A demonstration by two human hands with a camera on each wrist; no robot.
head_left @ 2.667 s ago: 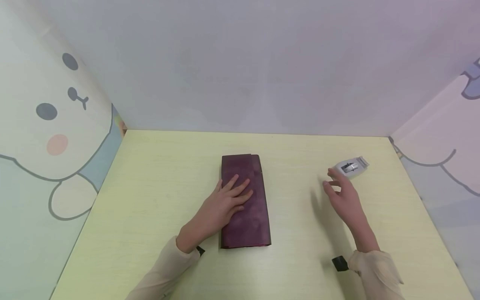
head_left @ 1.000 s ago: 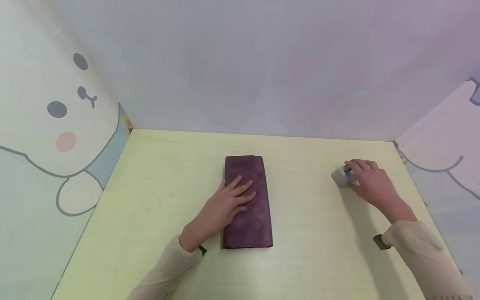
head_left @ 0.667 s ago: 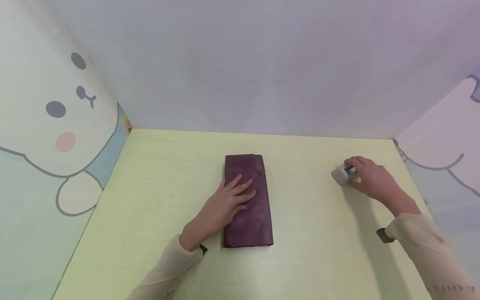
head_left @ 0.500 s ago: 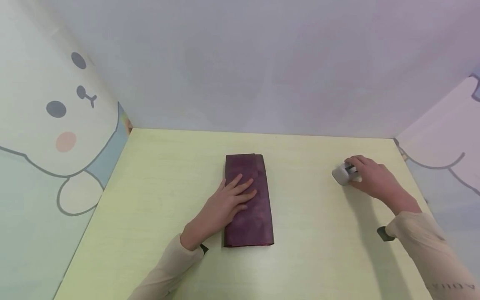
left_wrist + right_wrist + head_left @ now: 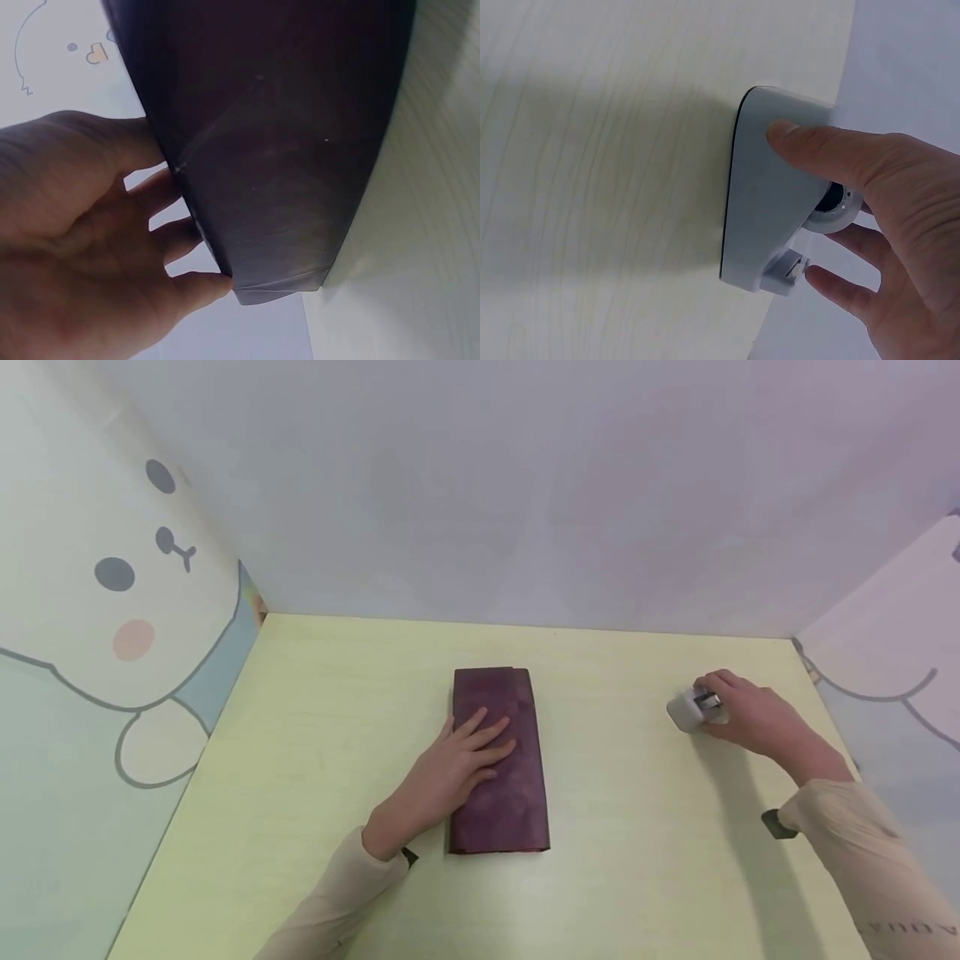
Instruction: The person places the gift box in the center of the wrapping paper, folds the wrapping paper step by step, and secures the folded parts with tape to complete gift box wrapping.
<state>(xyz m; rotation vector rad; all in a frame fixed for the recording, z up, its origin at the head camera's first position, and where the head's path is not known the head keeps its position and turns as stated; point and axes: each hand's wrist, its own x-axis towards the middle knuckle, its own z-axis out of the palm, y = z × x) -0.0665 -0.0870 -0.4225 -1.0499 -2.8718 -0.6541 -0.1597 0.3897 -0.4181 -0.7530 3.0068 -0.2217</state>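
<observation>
While resting left hand (image 5: 441,775) with spread fingers on creasable-looking purple package (image 5: 516,789), pinching grey tape dispenser (image 5: 765,191), well right of package, between thumb and fingers of right hand (image 5: 757,718). Probably handling as stiff, fairly light, slightly slippery; best gripping by broad sides, avoiding cutter (image 5: 797,269).

Right hand (image 5: 915,232) gripping grey tape dispenser (image 5: 769,187).
Hand at 3 o'clock; thumb (image 5: 817,152) pressed to the dispenser's near side. Tape roll (image 5: 838,216) at 4 o'clock of the body, cutter end (image 5: 781,274) at 5, dark-edged base (image 5: 728,195) facing 9, towards pale tabletop (image 5: 615,165).
</observation>
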